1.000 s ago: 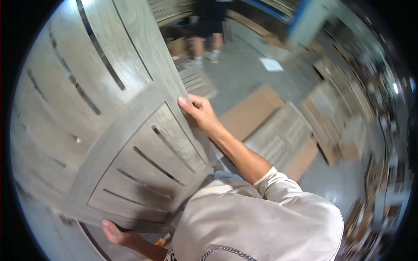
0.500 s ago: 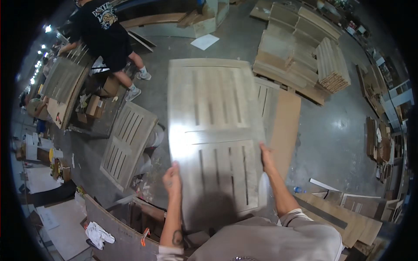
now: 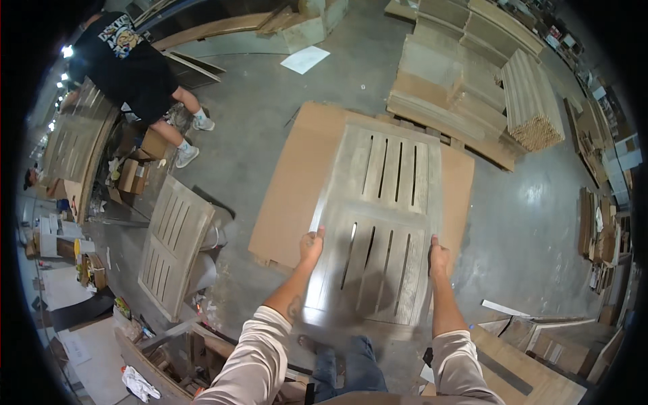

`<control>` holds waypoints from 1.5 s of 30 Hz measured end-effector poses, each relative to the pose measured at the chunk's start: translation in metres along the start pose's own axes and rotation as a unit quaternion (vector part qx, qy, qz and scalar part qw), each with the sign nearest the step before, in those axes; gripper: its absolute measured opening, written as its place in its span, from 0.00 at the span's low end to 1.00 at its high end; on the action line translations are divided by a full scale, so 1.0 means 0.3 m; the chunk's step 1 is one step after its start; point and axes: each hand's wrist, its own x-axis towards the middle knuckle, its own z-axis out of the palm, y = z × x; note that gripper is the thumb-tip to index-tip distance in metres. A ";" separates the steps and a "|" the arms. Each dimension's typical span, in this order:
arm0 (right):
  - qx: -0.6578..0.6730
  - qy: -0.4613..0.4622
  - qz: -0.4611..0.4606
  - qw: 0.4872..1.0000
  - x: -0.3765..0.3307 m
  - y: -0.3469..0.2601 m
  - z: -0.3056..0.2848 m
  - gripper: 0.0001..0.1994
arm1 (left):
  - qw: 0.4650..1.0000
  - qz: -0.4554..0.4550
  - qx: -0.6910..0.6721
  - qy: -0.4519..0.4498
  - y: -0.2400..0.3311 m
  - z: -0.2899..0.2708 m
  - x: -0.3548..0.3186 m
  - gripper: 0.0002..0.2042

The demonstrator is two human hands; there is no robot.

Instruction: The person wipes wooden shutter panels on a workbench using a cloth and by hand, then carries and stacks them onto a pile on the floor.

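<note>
Between my two hands is a greyish wooden slatted door panel [image 3: 378, 209], its upper and lower halves cut by long narrow slots. My left hand [image 3: 312, 247] is closed on the panel's left edge. On the opposite edge my right hand [image 3: 439, 258] grips at about the same height. Below the panel lies a large brown cardboard sheet [image 3: 290, 182] on the floor. A strip of a second wooden panel [image 3: 437, 169] shows along the right side, mostly hidden by the one I hold.
A similar slatted panel [image 3: 177, 243] leans at the left. Stacked boards [image 3: 439, 74] sit on a pallet beyond the cardboard. A person in black [image 3: 131, 74] works at a bench at far left. Wooden boards [image 3: 523, 351] lie near right; a white sheet [image 3: 305, 60] is on the floor.
The panel in my hands has come down and right over the cardboard, covering most of the panel there. My arms now reach further out, and my view has shifted.
</note>
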 end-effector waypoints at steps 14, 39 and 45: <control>-0.283 -0.066 -0.096 0.952 -0.095 0.466 0.084 0.23 | 0.970 -0.072 -0.009 -0.232 -0.309 -0.191 -0.186 0.26; -0.373 -0.441 -0.266 0.772 -1.325 0.515 1.178 0.20 | 0.847 -0.364 -0.376 0.095 -1.010 -1.100 -1.502 0.24; -0.305 -0.488 -0.191 0.795 -1.856 0.416 1.884 0.29 | 0.813 -0.382 -0.421 0.124 -0.871 -1.264 -1.352 0.18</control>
